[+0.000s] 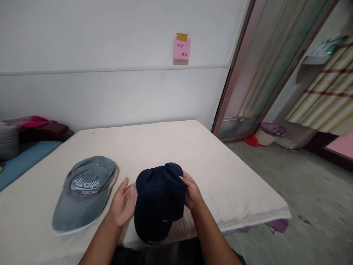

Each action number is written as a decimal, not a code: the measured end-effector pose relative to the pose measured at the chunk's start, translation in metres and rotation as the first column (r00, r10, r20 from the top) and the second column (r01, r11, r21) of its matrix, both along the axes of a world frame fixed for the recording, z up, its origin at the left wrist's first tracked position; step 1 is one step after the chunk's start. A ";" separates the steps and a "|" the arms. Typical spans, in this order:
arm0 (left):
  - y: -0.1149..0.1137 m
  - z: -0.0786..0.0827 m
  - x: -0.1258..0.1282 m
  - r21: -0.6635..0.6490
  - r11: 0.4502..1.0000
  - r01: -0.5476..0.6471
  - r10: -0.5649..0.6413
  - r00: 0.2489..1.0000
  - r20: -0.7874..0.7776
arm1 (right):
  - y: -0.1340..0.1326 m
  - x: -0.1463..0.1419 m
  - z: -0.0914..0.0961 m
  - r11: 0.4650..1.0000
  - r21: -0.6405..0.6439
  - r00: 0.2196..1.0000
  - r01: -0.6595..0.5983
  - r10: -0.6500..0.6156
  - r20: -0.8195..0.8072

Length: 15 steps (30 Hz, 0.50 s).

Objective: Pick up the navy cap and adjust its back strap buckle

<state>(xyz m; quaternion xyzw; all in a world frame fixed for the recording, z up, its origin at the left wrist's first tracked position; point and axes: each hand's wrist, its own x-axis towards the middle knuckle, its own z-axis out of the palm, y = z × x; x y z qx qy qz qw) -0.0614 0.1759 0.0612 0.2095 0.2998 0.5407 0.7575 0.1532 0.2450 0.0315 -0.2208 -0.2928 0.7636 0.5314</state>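
A dark navy cap (158, 200) lies at the near edge of the table (171, 147), its brim pointing toward me. My right hand (192, 193) grips the cap's right side, fingers curled into the fabric. My left hand (123, 204) rests against the cap's left side with its fingers stretched out and holds nothing. A faded blue-grey cap (84, 191) with white lettering lies flat to the left, just beyond my left hand.
The table wears a cream textured cloth. A pink sticky note (181, 48) is taped to the white wall behind. Folded clothes (35, 127) sit on a blue surface at far left. A doorway, a small bin (268, 132) and bare floor lie to the right.
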 end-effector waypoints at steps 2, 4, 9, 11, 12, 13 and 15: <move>0.021 0.005 0.006 -0.046 0.999 -0.019 0.018 1.000 -0.026 | 0.005 0.005 -0.001 1.000 0.003 0.999 -0.007 0.007 0.042; 0.035 0.004 0.010 -0.074 0.995 -0.070 0.062 0.992 -0.113 | 0.008 0.012 -0.001 0.998 0.002 0.995 -0.060 0.060 0.078; 0.041 -0.015 -0.007 -0.066 0.949 -0.309 0.295 0.940 -0.173 | 0.010 0.021 -0.001 0.980 0.022 0.980 -0.197 0.197 0.015; 0.037 -0.020 -0.018 -0.102 0.940 -0.326 0.308 0.937 -0.162 | 0.009 0.022 0.000 0.969 0.029 0.969 -0.245 0.246 -0.015; 0.035 -0.021 -0.022 -0.121 0.938 -0.325 0.304 0.938 -0.164 | 0.008 0.022 0.002 0.961 0.030 0.960 -0.277 0.277 -0.025; 0.032 -0.021 -0.024 -0.135 0.934 -0.330 0.307 0.937 -0.168 | 0.007 0.022 0.003 0.950 0.028 0.949 -0.312 0.313 -0.034; 0.025 -0.018 -0.026 -0.135 0.924 -0.359 0.335 0.927 -0.169 | 0.004 0.024 0.006 0.921 0.021 0.920 -0.388 0.388 -0.048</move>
